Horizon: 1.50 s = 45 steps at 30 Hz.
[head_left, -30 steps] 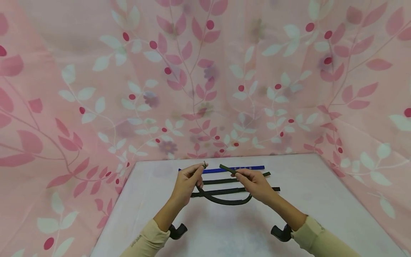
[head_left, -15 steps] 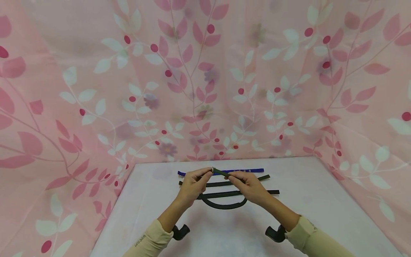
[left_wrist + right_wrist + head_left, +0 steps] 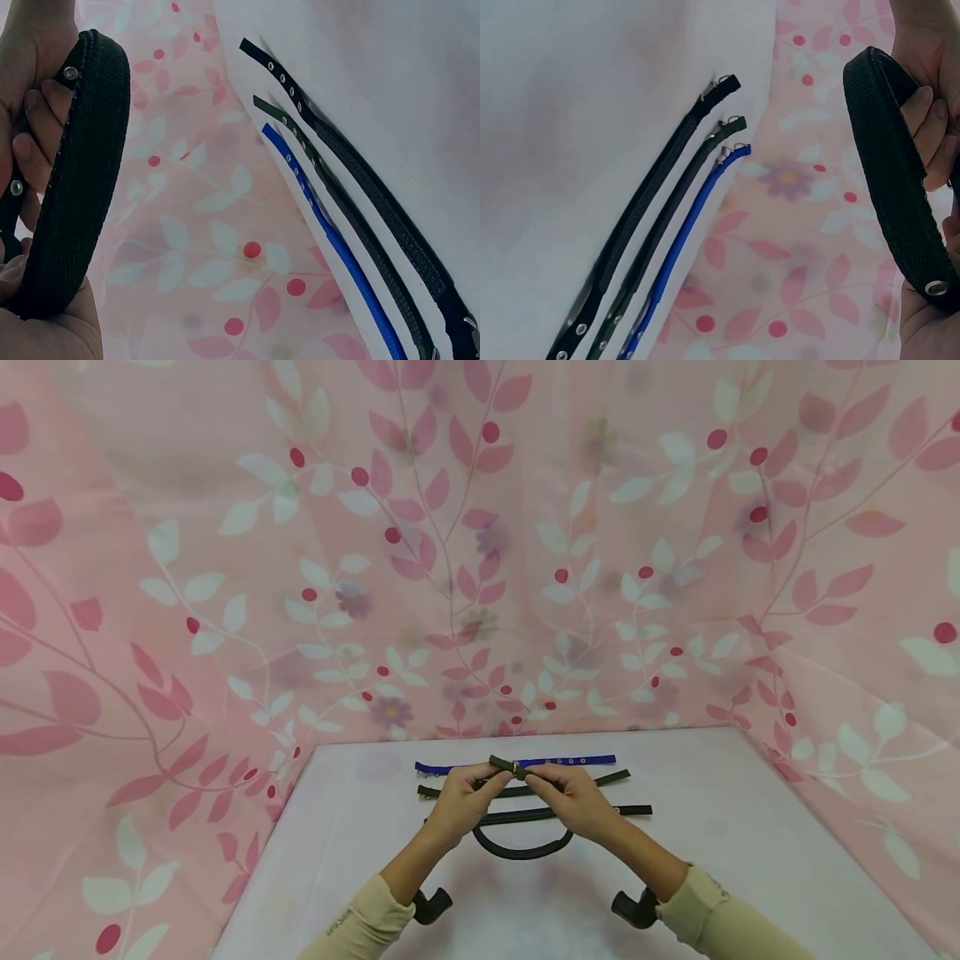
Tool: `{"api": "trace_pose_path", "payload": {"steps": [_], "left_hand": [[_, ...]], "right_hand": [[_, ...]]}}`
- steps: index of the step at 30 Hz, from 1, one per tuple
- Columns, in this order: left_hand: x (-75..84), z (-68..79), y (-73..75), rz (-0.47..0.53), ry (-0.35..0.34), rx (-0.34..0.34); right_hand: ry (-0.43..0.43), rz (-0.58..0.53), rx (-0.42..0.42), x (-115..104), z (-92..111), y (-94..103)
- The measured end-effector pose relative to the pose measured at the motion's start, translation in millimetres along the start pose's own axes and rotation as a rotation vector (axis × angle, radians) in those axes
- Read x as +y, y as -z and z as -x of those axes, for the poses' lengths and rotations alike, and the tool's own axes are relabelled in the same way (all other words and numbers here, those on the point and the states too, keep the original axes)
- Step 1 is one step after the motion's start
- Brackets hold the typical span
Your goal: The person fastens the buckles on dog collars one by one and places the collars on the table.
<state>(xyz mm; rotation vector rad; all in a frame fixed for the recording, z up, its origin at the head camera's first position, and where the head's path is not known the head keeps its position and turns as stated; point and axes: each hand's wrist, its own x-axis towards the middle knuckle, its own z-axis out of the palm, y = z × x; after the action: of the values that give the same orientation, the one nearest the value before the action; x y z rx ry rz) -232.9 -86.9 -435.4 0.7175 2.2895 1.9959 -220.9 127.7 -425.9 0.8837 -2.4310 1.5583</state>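
the step in hand appears to be fastening a dark green collar, held up in front of the person, its padded band hanging as a loop below both hands. the left hand has thumb and fingers closed in a pinch on the collar just beside the metal buckle; the right hand pinches the collar on the buckle's other side, fingers curled with no open gap. a short strap end projects past the buckle on the left-hand side and seems to be threaded through it. the next move probably calls for drawing that end snug and setting the prong in an eyelet; whether the prong is seated cannot be told, as the fingertips cover it. on the white table, a blue collar, a green collar and a black collar lie roughly parallel, apart from one another. none appears to obstruct the work; the main hindrance is likely the cramped grip around the buckle. a floral curtain stands behind.
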Motion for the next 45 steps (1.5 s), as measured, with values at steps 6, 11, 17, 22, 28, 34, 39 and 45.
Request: {"api": "trace_pose_path", "payload": {"steps": [6, 11, 17, 22, 28, 34, 39, 45], "left_hand": [[-2.0, 2.8, -5.5, -0.022, -0.039, 0.0], [-5.4, 6.3, -6.6, 0.077, 0.0, -0.01], [-6.0, 8.0, -4.2, 0.226, 0.056, 0.003], [-4.2, 8.3, -0.7, 0.254, 0.055, 0.015], [-2.5, 8.7, 1.8, 0.3, 0.058, 0.059], [-5.2, 10.9, -7.4, 0.292, 0.104, 0.038], [-5.7, 9.6, -13.8, 0.252, 0.078, -0.011], [-4.3, 8.3, -13.9, 0.217, 0.044, -0.051]], "right_hand": [[-0.002, -0.003, 0.007, -0.5, 1.3, -3.8], [-0.034, -0.007, 0.0, -1.3, 4.0, -6.7], [-0.023, -0.016, 0.007, -1.5, 1.5, -8.3], [-0.066, -0.087, -0.011, -1.7, 1.2, -5.7], [-0.065, -0.163, -0.02, 4.6, 7.7, -4.4], [-0.068, -0.168, 0.03, 4.8, 12.9, -7.3], [-0.064, -0.156, 0.029, -1.3, 10.2, -9.4], [-0.045, -0.168, 0.061, -2.0, 7.7, -12.1]]}}
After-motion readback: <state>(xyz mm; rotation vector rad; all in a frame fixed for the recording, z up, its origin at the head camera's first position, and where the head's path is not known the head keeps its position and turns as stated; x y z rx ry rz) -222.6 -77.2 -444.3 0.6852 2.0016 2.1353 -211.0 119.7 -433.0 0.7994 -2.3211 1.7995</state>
